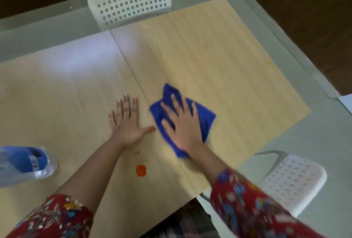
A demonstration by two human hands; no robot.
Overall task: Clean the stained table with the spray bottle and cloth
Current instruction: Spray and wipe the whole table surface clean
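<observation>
Right hand [182, 125] presses blue cloth [205, 117] flat-fingered on table [228, 62]; left hand [124, 121] rests open beside it.

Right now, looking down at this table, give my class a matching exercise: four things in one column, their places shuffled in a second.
1. blue cloth
2. orange stain
3. spray bottle
4. left hand

a. far left edge of view
b. flat on the bare tabletop
c. under the right hand
d. nearer the person than either hand

Pairs: 1-c, 2-d, 3-a, 4-b
</observation>
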